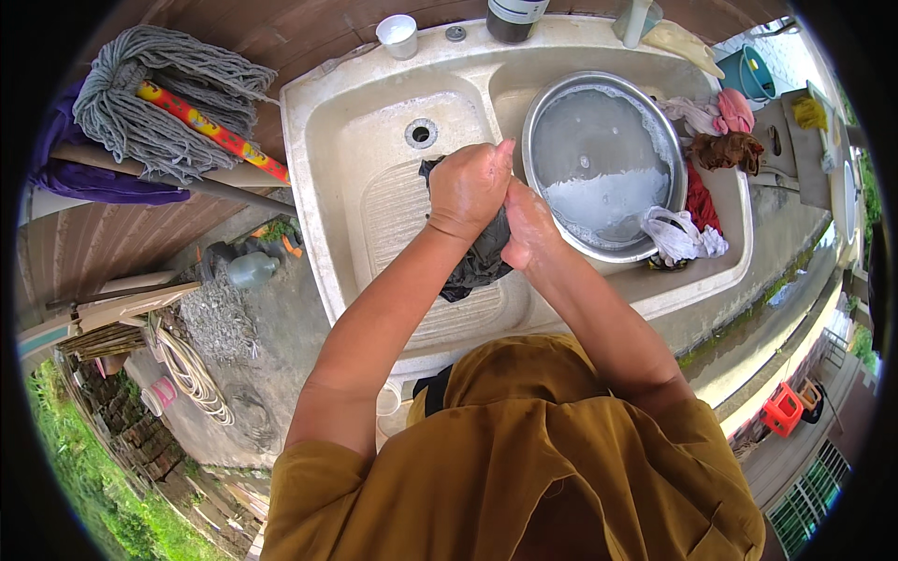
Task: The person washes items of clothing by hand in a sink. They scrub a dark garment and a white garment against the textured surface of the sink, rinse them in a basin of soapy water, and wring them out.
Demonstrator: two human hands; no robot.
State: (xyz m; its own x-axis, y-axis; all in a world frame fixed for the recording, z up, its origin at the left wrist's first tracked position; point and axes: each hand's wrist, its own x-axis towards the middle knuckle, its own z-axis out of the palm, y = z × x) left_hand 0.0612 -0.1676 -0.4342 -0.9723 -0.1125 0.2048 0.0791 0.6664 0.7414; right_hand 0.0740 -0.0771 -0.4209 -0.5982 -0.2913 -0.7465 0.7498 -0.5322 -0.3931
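A dark wet cloth (479, 261) is gripped between my two hands over the ribbed washboard (400, 217) of a stone-like laundry sink (316, 210). My left hand (468, 181) is closed on the cloth's upper part, its thumb pointing toward the basin. Against it presses my right hand (531, 223), also holding the cloth. Part of the fabric hangs below the hands, and their grip hides the rest. To the right, a round metal basin (682, 175) holds cloudy, sudsy water. The sink's drain hole (421, 134) lies beyond my left hand.
Red (701, 200), white (677, 235) and brown cloths (726, 151) lie along the sink's right side. A white cup (398, 36) and a dark container (515, 19) stand on the back ledge. A string mop (168, 105) leans at left. A hose (189, 379) lies coiled on the ground.
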